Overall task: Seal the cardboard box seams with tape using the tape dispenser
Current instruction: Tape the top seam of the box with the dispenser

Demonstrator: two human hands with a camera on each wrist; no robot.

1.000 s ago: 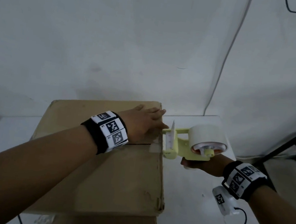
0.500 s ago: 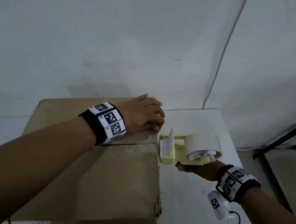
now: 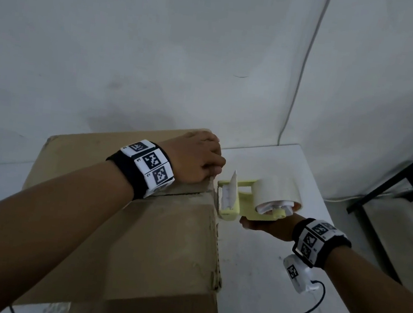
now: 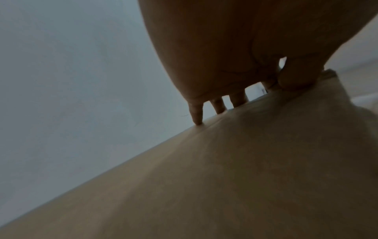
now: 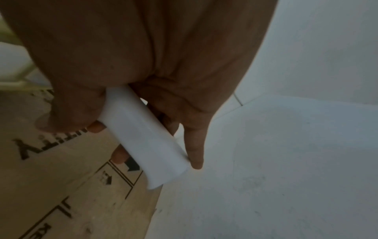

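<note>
Tape run looks to be just starting. Left hand (image 3: pixel 196 163) fingers hooked over the cardboard box (image 3: pixel 159 229) top right edge by the seam (image 3: pixel 182 195), thumb pressing on top. Right hand (image 3: pixel 269 227) fingers wrapped round the white handle (image 5: pixel 143 137) of the tape dispenser (image 3: pixel 244 203), blade end just beside that edge. Box sits on the surface (image 3: pixel 275 283). Next we'd guess: set tape on the seam, draw the dispenser along it, level

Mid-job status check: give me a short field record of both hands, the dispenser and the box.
left hand: grips the box's top right edge, beside the seam
right hand: holds the tape dispenser by its white handle
tape dispenser: cutter end at the box's right side, level with the seam; contact unclear
box: on the white table, flaps closed
</note>
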